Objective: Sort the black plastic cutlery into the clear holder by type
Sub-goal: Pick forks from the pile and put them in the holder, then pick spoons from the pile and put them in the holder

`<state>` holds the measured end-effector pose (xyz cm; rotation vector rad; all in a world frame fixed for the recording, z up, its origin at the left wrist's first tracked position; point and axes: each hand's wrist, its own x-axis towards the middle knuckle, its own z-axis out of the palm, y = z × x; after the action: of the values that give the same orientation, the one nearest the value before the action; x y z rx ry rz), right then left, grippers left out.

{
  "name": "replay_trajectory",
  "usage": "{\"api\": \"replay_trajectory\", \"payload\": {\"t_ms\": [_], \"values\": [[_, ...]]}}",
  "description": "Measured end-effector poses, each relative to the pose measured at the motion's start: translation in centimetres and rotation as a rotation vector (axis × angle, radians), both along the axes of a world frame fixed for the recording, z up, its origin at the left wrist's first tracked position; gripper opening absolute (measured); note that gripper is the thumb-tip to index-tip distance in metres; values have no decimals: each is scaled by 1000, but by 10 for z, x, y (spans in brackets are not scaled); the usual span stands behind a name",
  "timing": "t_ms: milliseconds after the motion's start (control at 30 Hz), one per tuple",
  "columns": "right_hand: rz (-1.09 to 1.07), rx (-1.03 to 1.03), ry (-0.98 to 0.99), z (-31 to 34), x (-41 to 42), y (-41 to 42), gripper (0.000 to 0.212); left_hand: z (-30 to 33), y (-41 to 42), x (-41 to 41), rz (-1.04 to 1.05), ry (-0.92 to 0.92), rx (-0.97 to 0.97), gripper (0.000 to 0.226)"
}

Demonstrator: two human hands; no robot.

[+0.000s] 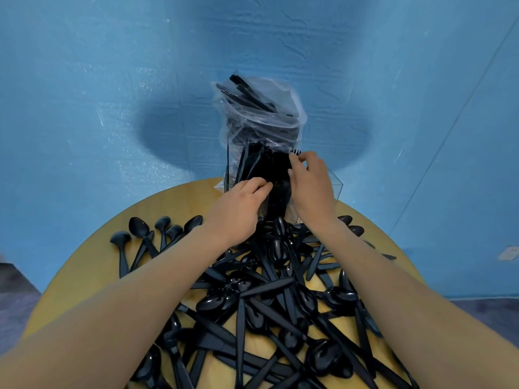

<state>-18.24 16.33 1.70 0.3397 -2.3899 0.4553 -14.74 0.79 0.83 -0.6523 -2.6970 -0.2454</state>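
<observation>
Hands (238,203) at clear holder (332,186)

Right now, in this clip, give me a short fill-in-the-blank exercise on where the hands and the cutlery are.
1. Both the left hand and the right hand are at the clear ____, at the table's far edge.
2. The loose cutlery pile lies on a round ____-coloured table.
3. Behind the holder stands a clear plastic ____ with more black cutlery inside.
4. The wall behind is ____.

Missing words: holder; yellow; bag; blue
</observation>
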Motion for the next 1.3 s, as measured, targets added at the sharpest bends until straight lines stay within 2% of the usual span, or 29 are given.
{"api": "replay_trajectory", "payload": {"t_ms": [100, 233, 433, 533, 633, 733, 833, 967, 1133, 1300], "values": [[-48, 62, -20, 0, 12, 6, 43, 0, -1, 2, 7, -38, -32, 63], [-11, -31, -88, -4, 43, 14, 38, -1, -6, 20, 16, -106, 17, 63], [119, -167, -363, -20, 100, 11, 31, -7, -29, 85, 76, -160, 127, 44], [154, -126, -448, -23, 127, 1, 31, -16, -53, 121, 165, -163, 167, 39], [203, -64, -535, -24, 153, -15, 40, -32, -79, 155, 293, -140, 184, 41], [214, 83, -652, -30, 174, -32, 54, -47, -100, 180, 412, -146, 198, 50], [220, 202, -757, -39, 186, -51, 60, -59, -109, 189, 414, -159, 211, 66], [257, 244, -725, -49, 196, -73, 58, -66, -107, 186, 400, -164, 281, 68], [373, 200, -629, -52, 202, -89, 45, -69, -108, 185, 361, -176, 261, 71], [358, -26, -467, -53, 195, -77, 29, -65, -106, 186, 364, -195, 261, 48]]}}
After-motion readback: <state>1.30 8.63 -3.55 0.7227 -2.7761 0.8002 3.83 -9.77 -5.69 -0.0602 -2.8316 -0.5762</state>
